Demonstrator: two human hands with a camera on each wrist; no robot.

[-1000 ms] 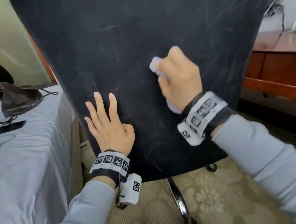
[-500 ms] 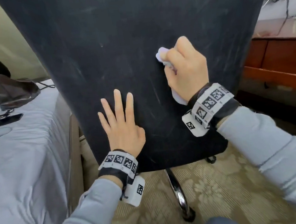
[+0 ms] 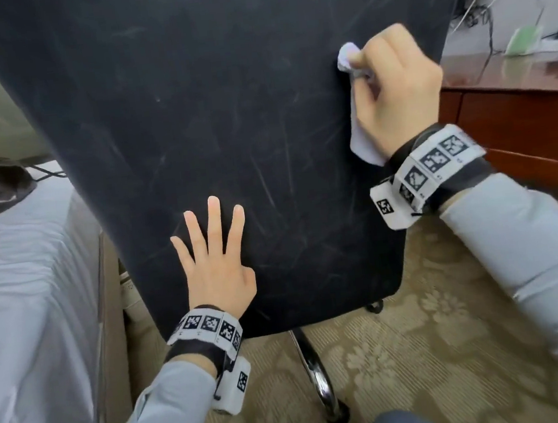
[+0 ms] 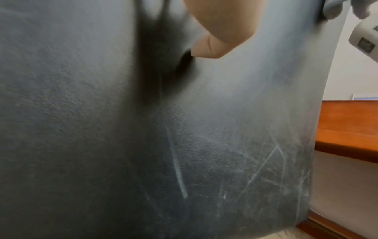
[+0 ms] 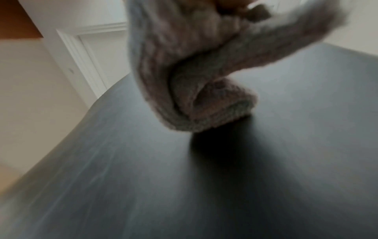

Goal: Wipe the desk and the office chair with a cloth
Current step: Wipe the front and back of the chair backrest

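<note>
My right hand (image 3: 399, 88) has the cloth (image 3: 360, 133) bunched up against the chair back (image 3: 226, 113) around 2 o'clock, left hand (image 3: 216, 262) just flat, fingers spread, at 6.

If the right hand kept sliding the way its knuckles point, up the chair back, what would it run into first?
Nothing, as far as the head view shows: above the right hand and its cloth lies only more scuffed chair back, until the picture's top edge.
</note>
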